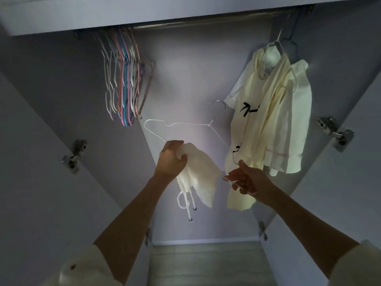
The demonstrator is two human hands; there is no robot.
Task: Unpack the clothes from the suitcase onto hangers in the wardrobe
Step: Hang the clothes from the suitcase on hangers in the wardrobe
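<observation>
A small cream garment [198, 172] with drawstrings hangs bunched in the left hand [171, 159], which grips it against a white hanger [185, 125], while the right hand [245, 180] pinches a strap, below the wardrobe rail [206, 22], between empty hangers [125, 79] and hung shirts [272, 112].

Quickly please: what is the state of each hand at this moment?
Left hand: closed, gripping the cream fabric garment with white drawstrings.
Right hand: closed, holding the thin white wire hanger by one end.
</observation>
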